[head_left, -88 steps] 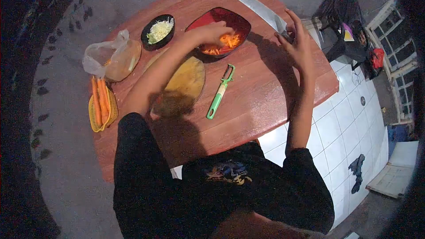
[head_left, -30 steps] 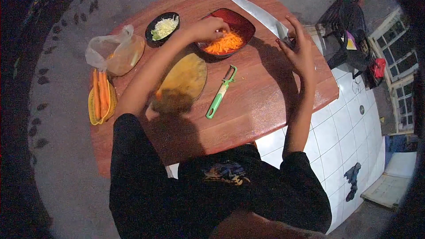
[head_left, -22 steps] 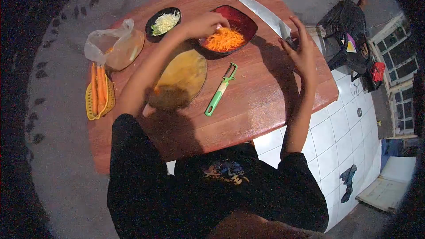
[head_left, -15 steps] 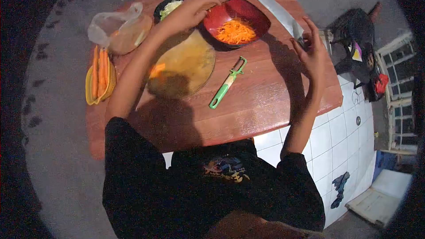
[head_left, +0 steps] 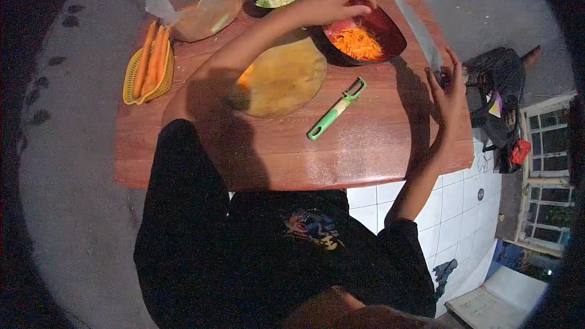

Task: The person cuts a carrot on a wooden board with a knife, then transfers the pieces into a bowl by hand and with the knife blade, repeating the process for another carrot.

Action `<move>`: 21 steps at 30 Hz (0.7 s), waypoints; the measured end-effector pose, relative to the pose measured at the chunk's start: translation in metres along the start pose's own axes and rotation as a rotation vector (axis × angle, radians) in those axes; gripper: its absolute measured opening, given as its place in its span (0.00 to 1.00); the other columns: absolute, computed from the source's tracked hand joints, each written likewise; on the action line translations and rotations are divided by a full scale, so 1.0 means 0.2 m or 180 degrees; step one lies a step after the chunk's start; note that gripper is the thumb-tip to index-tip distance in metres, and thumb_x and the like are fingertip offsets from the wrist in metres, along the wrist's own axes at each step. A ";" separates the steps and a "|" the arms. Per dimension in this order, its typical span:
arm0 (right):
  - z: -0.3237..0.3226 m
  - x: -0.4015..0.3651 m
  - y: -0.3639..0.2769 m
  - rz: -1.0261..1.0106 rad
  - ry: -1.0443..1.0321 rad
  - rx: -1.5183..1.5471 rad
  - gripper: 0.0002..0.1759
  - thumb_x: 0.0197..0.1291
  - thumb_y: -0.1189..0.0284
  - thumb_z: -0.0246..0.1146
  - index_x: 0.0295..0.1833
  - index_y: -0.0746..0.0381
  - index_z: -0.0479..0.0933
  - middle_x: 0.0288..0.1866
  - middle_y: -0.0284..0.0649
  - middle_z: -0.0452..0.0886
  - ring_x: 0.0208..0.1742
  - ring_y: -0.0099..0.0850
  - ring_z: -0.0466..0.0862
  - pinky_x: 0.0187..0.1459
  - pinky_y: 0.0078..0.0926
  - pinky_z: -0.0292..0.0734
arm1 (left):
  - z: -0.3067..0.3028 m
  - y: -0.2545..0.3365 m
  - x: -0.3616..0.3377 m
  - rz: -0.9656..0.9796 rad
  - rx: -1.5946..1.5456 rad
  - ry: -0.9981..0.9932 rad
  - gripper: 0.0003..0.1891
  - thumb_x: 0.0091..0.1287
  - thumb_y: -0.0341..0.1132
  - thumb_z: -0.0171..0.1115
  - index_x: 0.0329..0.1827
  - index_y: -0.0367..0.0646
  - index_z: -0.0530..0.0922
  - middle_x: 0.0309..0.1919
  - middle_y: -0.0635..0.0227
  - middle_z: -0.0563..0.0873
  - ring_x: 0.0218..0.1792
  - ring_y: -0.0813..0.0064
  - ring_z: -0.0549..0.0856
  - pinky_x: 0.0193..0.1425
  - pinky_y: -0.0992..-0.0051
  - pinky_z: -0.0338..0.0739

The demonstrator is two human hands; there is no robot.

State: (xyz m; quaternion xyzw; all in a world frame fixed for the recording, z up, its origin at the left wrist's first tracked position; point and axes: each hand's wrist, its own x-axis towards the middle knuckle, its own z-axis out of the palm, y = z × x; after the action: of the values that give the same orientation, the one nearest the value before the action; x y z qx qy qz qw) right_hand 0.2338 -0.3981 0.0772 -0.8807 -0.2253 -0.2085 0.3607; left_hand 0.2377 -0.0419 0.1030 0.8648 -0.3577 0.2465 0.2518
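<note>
My left hand (head_left: 347,5) is over the upper left of the dark red bowl (head_left: 395,38), fingers bent and the thumb close to them. Anything between the fingertips is too small to make out. Orange shredded carrot (head_left: 358,44) lies in the bowl. On the right, the fingers of my right hand (head_left: 450,88) are round the handle of a large knife (head_left: 417,26); its blade points up and away, near the table's right edge. A green peeler (head_left: 335,111) lies between my arms. Left of it is a round wooden cutting board (head_left: 289,82) with a bit of orange carrot.
A black bowl (head_left: 251,7) of shredded pale green vegetable stands behind my left forearm. At the far left are a clear plastic bag (head_left: 167,0), a round board (head_left: 204,27) and a yellow basket (head_left: 129,82) holding whole carrots (head_left: 146,64). The wooden table (head_left: 274,161) ends near my body.
My left hand has moved right, from the bowl's left rim to over its inside. The knife has shifted towards the table's right edge, with my right hand still at its handle. The view has tilted.
</note>
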 end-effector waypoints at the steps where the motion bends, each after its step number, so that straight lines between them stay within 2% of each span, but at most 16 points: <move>1: 0.00 0.00 -0.01 0.0040 -0.0053 0.0003 0.37 0.57 0.70 0.75 0.73 0.53 0.70 0.53 0.48 0.83 0.49 0.41 0.84 0.51 0.37 0.80 | -0.02 0.00 -0.03 0.0187 0.0008 0.0183 0.12 0.76 0.41 0.59 0.55 0.46 0.82 0.47 0.63 0.83 0.47 0.65 0.85 0.53 0.68 0.80; 2: 0.01 0.00 -0.02 0.0075 -0.0114 0.0015 0.37 0.57 0.71 0.75 0.72 0.53 0.71 0.51 0.47 0.83 0.49 0.41 0.84 0.51 0.37 0.80 | -0.06 -0.01 -0.08 0.0180 0.0022 0.0204 0.12 0.76 0.41 0.59 0.55 0.46 0.82 0.47 0.63 0.83 0.47 0.65 0.85 0.53 0.68 0.80; 3: 0.03 0.01 0.02 -0.0364 0.0060 0.0053 0.37 0.55 0.70 0.76 0.71 0.51 0.71 0.46 0.46 0.84 0.47 0.42 0.85 0.48 0.38 0.81 | -0.12 0.03 -0.14 -0.0216 -0.0053 0.0043 0.12 0.75 0.40 0.60 0.54 0.44 0.82 0.46 0.61 0.85 0.46 0.63 0.86 0.52 0.66 0.81; 4: 0.03 0.02 -0.01 -0.0393 0.0033 0.0069 0.37 0.55 0.70 0.76 0.71 0.51 0.71 0.46 0.46 0.84 0.47 0.42 0.85 0.48 0.38 0.81 | -0.18 0.05 -0.21 -0.0628 -0.0127 -0.0116 0.13 0.74 0.39 0.60 0.54 0.42 0.82 0.45 0.60 0.86 0.44 0.61 0.86 0.50 0.65 0.81; 6: 0.02 0.00 -0.06 0.0268 -0.0228 -0.0074 0.37 0.56 0.70 0.75 0.72 0.53 0.70 0.54 0.50 0.84 0.51 0.45 0.86 0.51 0.39 0.81 | -0.30 0.08 -0.38 -0.0836 0.0024 -0.0136 0.13 0.74 0.39 0.60 0.54 0.42 0.82 0.46 0.59 0.87 0.45 0.61 0.86 0.52 0.65 0.80; 7: 0.04 0.00 -0.06 0.0232 -0.0279 -0.0036 0.37 0.56 0.70 0.75 0.72 0.53 0.70 0.54 0.50 0.84 0.51 0.45 0.86 0.51 0.39 0.81 | -0.36 0.08 -0.48 -0.0910 0.0192 -0.0153 0.12 0.73 0.38 0.60 0.54 0.43 0.82 0.46 0.59 0.87 0.45 0.61 0.86 0.53 0.64 0.80; 9: 0.05 0.01 -0.01 -0.0342 -0.0230 -0.0021 0.35 0.64 0.76 0.71 0.75 0.53 0.68 0.33 0.34 0.75 0.34 0.22 0.72 0.36 0.21 0.71 | -0.46 0.09 -0.70 -0.1015 0.0377 -0.0168 0.12 0.73 0.37 0.60 0.54 0.43 0.82 0.46 0.59 0.87 0.45 0.61 0.86 0.54 0.64 0.80; 11: 0.06 0.01 -0.01 -0.0362 -0.0252 0.0010 0.35 0.64 0.76 0.70 0.75 0.54 0.68 0.34 0.34 0.76 0.35 0.22 0.74 0.37 0.21 0.71 | -0.52 0.13 -0.92 -0.1704 -0.0037 -0.0392 0.12 0.73 0.38 0.61 0.53 0.42 0.83 0.46 0.59 0.87 0.46 0.59 0.86 0.55 0.63 0.80; 12: 0.06 0.01 -0.01 -0.0359 -0.0251 0.0022 0.35 0.64 0.76 0.70 0.75 0.54 0.68 0.35 0.34 0.77 0.36 0.22 0.75 0.38 0.21 0.72 | -0.53 0.15 -1.02 -0.1723 -0.0033 -0.0380 0.12 0.73 0.38 0.61 0.53 0.42 0.83 0.46 0.59 0.87 0.46 0.59 0.86 0.55 0.63 0.80; 14: 0.06 0.02 0.00 -0.0516 -0.0247 -0.0004 0.35 0.64 0.76 0.70 0.75 0.55 0.68 0.35 0.34 0.78 0.36 0.22 0.76 0.38 0.21 0.73 | -0.52 0.20 -1.17 -0.2078 0.0210 -0.1102 0.14 0.71 0.37 0.61 0.54 0.40 0.82 0.50 0.58 0.85 0.52 0.57 0.84 0.59 0.62 0.78; 16: 0.07 0.03 0.00 -0.0673 -0.0234 -0.0030 0.35 0.64 0.77 0.70 0.75 0.55 0.67 0.36 0.35 0.79 0.36 0.22 0.78 0.38 0.21 0.74 | -0.46 0.27 -1.24 -0.1904 0.0274 -0.0995 0.15 0.70 0.37 0.62 0.56 0.40 0.81 0.51 0.58 0.84 0.54 0.57 0.83 0.61 0.62 0.76; 17: 0.08 0.02 0.01 -0.0515 -0.0229 0.0026 0.35 0.64 0.77 0.71 0.75 0.56 0.67 0.37 0.35 0.79 0.37 0.22 0.78 0.39 0.21 0.74 | -0.43 0.30 -1.25 -0.1711 0.0329 -0.0901 0.17 0.69 0.37 0.63 0.57 0.39 0.80 0.52 0.57 0.83 0.57 0.57 0.81 0.63 0.62 0.75; 19: 0.09 0.02 -0.01 -0.0350 -0.0231 0.0074 0.35 0.64 0.77 0.71 0.75 0.57 0.68 0.37 0.36 0.80 0.37 0.22 0.79 0.40 0.21 0.75 | -0.36 0.35 -1.25 -0.1716 0.0466 -0.0681 0.19 0.67 0.36 0.65 0.59 0.39 0.79 0.51 0.57 0.82 0.58 0.57 0.80 0.64 0.62 0.74; 21: 0.07 0.02 -0.02 0.0069 -0.0363 0.0006 0.35 0.63 0.76 0.72 0.74 0.56 0.69 0.41 0.38 0.81 0.41 0.24 0.79 0.44 0.24 0.76 | -0.33 0.35 -1.25 -0.1690 0.0580 -0.0459 0.21 0.65 0.35 0.67 0.60 0.39 0.78 0.51 0.56 0.82 0.59 0.56 0.79 0.65 0.63 0.73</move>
State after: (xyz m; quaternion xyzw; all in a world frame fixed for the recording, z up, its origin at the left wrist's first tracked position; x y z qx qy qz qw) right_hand 0.2381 -0.3845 0.0715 -0.8932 -0.2360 -0.1539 0.3503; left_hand 0.0139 0.0787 0.0203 0.9625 -0.1122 0.1410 0.2028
